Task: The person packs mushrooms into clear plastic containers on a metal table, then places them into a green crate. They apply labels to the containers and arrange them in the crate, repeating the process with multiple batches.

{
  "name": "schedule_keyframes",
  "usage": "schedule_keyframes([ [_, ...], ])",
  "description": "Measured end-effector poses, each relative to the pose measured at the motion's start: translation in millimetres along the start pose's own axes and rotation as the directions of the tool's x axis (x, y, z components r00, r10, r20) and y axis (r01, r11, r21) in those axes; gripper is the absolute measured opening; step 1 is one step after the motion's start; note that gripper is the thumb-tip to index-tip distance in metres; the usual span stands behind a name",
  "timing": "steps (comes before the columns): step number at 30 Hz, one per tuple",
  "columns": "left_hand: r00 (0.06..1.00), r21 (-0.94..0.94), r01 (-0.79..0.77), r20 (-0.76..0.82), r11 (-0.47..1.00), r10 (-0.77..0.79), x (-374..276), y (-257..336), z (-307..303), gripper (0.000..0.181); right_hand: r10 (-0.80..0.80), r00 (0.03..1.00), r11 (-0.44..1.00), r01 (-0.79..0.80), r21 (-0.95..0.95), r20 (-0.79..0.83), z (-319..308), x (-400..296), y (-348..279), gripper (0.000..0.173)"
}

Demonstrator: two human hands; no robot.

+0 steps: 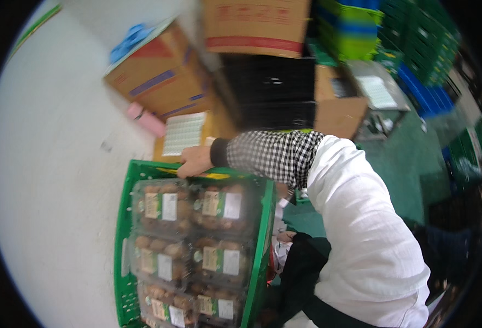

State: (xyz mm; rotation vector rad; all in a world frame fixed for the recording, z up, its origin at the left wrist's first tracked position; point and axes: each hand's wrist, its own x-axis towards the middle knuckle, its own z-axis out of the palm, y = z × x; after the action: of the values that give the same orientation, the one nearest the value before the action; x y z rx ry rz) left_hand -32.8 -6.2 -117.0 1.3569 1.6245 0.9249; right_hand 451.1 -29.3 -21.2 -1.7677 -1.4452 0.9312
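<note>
My right hand (195, 160) grips the far rim of a green plastic crate (122, 229), its fingers bent over the edge. The arm wears a white sleeve and a black-and-white checked cuff cover. Inside the crate lie several clear plastic clamshell packs (163, 209), set in two columns. Brown roundish produce fills them, and each visible lid bears printed labels. The crate's lower end runs out of the picture. My left hand is out of view. Just beyond the rim rests a printed sheet (184, 134), beside a pink bottle (145, 119).
A white wall (52, 172) borders the crate on the left. Cardboard boxes (163, 74) stand behind, one with a blue glove-like item (131, 41) on top. A metal table (388, 96) holds another sheet. Green crates (419, 41) are stacked at upper right, above a green floor (396, 172).
</note>
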Motion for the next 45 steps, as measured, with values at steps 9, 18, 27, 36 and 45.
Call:
schedule_keyframes([
  [9,0.869,0.052,-0.24,0.456,0.969,0.191,-83.8,76.9,84.1,0.038,0.133,0.856,0.976,-0.024,0.218,-0.499,28.7,-297.5,9.8,0.043],
  [18,0.685,0.039,-0.308,0.703,0.951,0.193,-195.3,126.4,186.9,0.032,0.422,0.576,0.904,-0.211,0.372,-0.7,8.6,-537.7,92.1,0.045],
  [27,0.565,0.073,-0.302,0.817,0.951,0.117,-335.9,167.4,312.8,0.028,0.524,0.125,0.813,-0.369,0.451,-0.842,-39.7,-803.3,149.1,0.037],
  [36,0.032,-0.304,-0.53,0.926,0.792,0.377,-506.4,221.6,533.6,0.031,0.618,-0.329,0.659,-0.279,0.699,-0.714,-25.5,-1003.2,186.9,0.035],
  [45,-0.33,-0.46,-0.562,0.887,0.688,0.324,-760.4,266.2,763.4,0.033,0.545,-0.687,0.684,0.033,0.728,-0.481,-54.8,-1113.3,248.4,0.02],
])
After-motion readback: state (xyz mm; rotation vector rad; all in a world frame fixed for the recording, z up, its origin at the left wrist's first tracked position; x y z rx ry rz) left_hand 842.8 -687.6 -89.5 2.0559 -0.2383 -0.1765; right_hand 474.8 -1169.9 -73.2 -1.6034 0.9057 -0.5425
